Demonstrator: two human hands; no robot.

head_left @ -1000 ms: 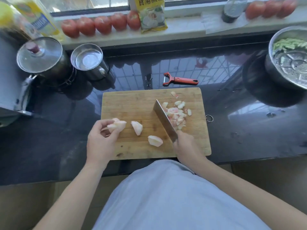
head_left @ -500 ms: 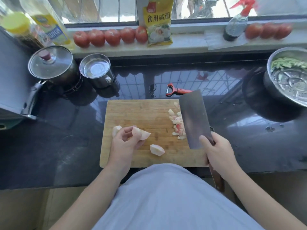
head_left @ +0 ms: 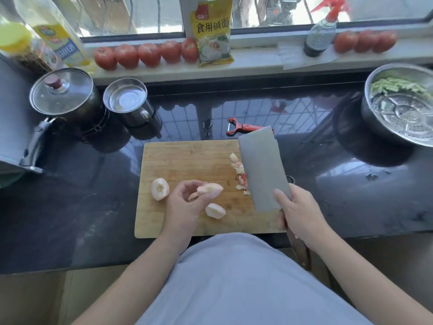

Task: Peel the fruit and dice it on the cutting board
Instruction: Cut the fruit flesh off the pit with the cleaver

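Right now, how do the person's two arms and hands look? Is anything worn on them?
Both forearms are bare up to where they leave the picture; no sleeve covers them. The left hand and the right hand wear no gloves. I see no ring, watch or bracelet on the fingers or wrists. Between the arms shows a pale blue-grey garment on the body.

Dark glossy counter (head_left: 70,219): cutting board (head_left: 187,158) front-centre, peeler (head_left: 243,127) behind it, lidded pot (head_left: 63,95), steel cup (head_left: 127,102), steamer pot (head_left: 398,109).
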